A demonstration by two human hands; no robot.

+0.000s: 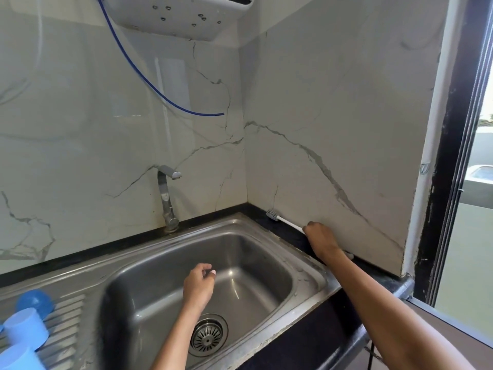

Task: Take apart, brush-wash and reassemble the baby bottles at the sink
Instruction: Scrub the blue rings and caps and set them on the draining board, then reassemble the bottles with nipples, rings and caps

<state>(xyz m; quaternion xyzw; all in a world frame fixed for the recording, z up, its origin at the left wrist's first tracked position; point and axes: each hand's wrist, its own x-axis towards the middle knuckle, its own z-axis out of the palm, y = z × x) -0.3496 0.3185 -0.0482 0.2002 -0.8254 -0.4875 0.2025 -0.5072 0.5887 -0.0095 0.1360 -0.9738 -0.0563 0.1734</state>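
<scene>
The right arm reaches forward and to the right across the rim of the stainless-steel sink (314, 273), its forearm stretched over the sink's right edge. The right hand (321, 240) rests on the dark counter strip (288, 231) between the sink and the marble side wall, knuckles up, with its fingers curled round the near end of a white-handled bottle brush (285, 221). The brush lies flat on that strip along the foot of the wall, its grey bristled head pointing toward the back corner behind the sink, well beyond the hand.

The left arm comes up from the lower edge of the view over the sink basin. The left hand (198, 285) hangs above the middle of the basin, just behind the round drain strainer (208, 335); its fingers are loosely bent, thumb and forefinger drawn close together, and whether anything small sits between them cannot be told.

On the ribbed drainboard at the left of the sink stand pale blue plastic bottle parts (26, 329), cap-like cups and a rounded dome, well apart from both hands. The chrome tap (166, 201) stands behind the sink's back rim.
</scene>
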